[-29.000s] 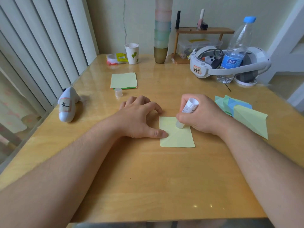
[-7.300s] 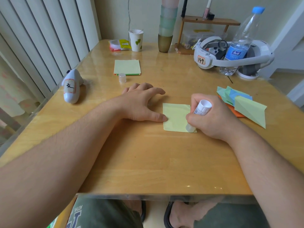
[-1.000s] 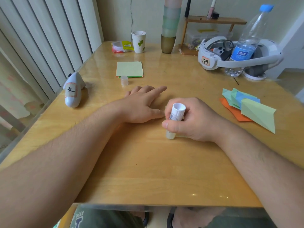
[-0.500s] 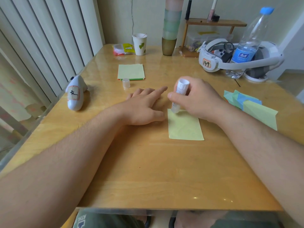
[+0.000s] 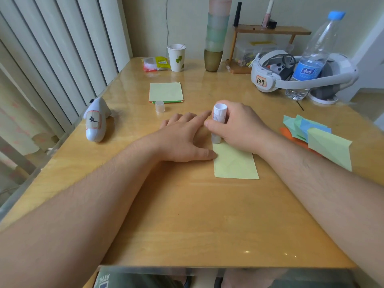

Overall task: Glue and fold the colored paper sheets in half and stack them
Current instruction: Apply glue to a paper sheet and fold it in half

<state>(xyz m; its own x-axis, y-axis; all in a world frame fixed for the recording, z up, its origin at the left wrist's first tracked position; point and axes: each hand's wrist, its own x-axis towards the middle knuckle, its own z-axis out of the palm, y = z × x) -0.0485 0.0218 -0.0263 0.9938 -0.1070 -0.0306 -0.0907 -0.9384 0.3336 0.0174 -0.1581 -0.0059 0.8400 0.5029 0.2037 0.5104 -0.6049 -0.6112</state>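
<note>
Wooden table (image 5: pixel 187 215) fills my view, with the yellow-green sheet (image 5: pixel 235 165) lying flat at its middle. My right hand (image 5: pixel 239 125) grips the glue stick (image 5: pixel 218 123) upright, its tip on the sheet's far left corner; a second ago it was at the near left edge, so I judge this a fresh stroke and the gluing nearly done. My left hand (image 5: pixel 182 138) lies flat, fingers straight, thumb pinning the sheet's left edge. Beyond sit the cap (image 5: pixel 159 106), the unused stack (image 5: pixel 165 92) and, rightward, the folded pile (image 5: pixel 318 140).

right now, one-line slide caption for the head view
Right hand rubs white glue stick on pale yellow paper sheet; left hand pins its edge.
</note>
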